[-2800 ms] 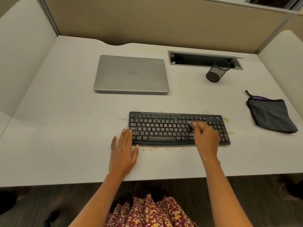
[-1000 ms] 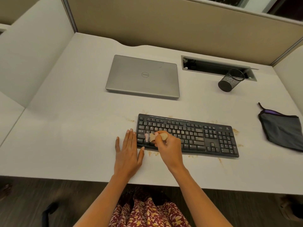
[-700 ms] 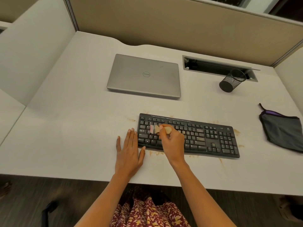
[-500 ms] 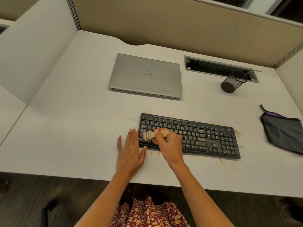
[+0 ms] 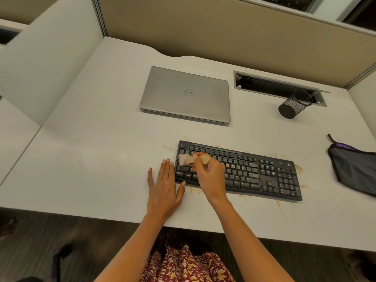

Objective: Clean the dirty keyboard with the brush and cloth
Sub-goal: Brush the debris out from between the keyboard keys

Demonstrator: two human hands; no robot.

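Black keyboard (image 5: 254, 171) lies on the white desk (image 5: 101, 159), lower centre-right of frame, with brown crumbs (image 5: 298, 167) scattered on the desk round its edges. Right hand (image 5: 209, 176) has its fingers curled round the wooden handle of a small brush (image 5: 191, 159), bristles pointing to frame left and down on the keys at the keyboard's left end. Left hand (image 5: 162, 186) lies flat on the desk just left of the keyboard, fingers straight and together, thumb tip at the keyboard's front left corner. Dark grey cloth (image 5: 354, 169) with a purple edge lies at the right edge of frame, well apart from the keyboard. Closed silver laptop (image 5: 186, 94) sits above centre. Black mesh pen cup (image 5: 295, 104) at upper right, mouth towards the camera, inside dark, contents cannot be told. Behind it is a recessed cable slot (image 5: 274, 86) in the desk, interior dark, a small fitting at its left end.
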